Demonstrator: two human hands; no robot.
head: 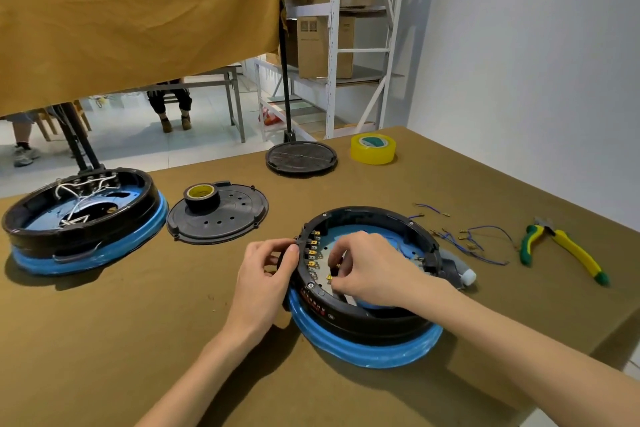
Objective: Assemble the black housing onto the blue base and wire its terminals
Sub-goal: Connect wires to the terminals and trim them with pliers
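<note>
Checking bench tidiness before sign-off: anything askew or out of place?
Nothing looks damaged or spilled. Only oddities: a black tape roll is parked on top of a loose black cover, and the blue wires lie scattered in a loose tangle beside the pliers rather than sorted.

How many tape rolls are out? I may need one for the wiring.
2: a yellow tape roll at the table's far edge, and a black tape roll standing on the perforated black cover.
</note>
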